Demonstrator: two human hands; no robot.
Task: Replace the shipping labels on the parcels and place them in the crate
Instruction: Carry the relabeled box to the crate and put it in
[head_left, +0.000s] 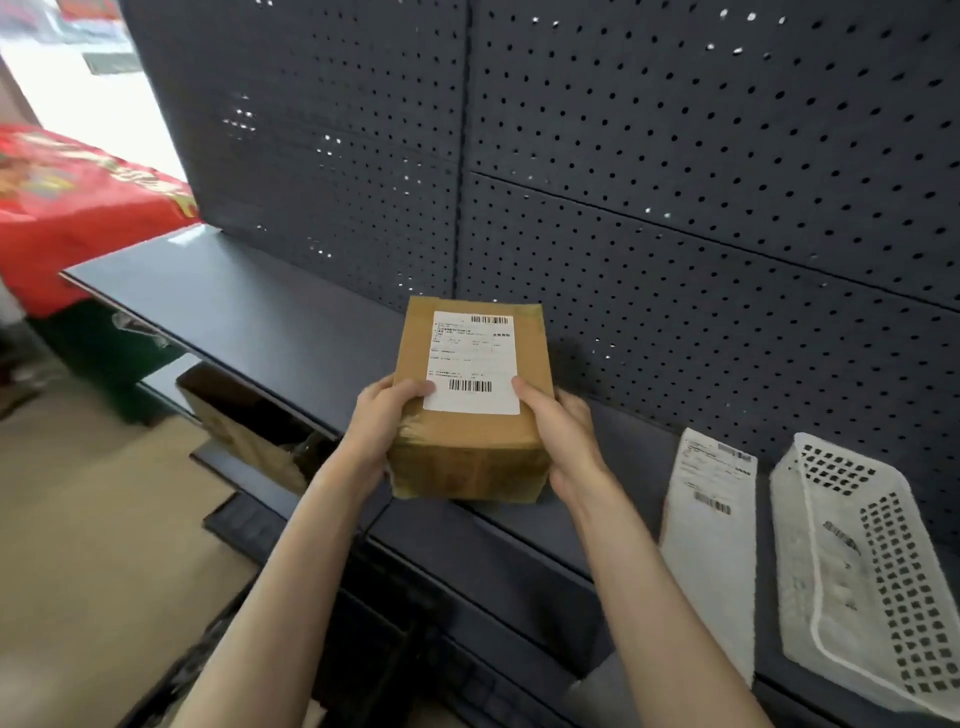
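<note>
Standing by the dark shelf (249, 312), I see the person holding a brown cardboard parcel (470, 410) between both hands, low over the shelf or perhaps resting on it; I cannot tell which. The left hand (382, 421) grips its nine o'clock side, thumb on the corner of the white label (471, 364). The right hand (561, 431) grips the three o'clock side, thumb at the label's edge. At about four o'clock from the parcel lies a loose sheet of labels (711, 530), and just beyond it the white perforated crate (852, 561). The risk, I'd judge, is the old label tearing into shreds if peeled fast from that taped top, or the parcel sliding off the shelf front once one hand lets go.
</note>
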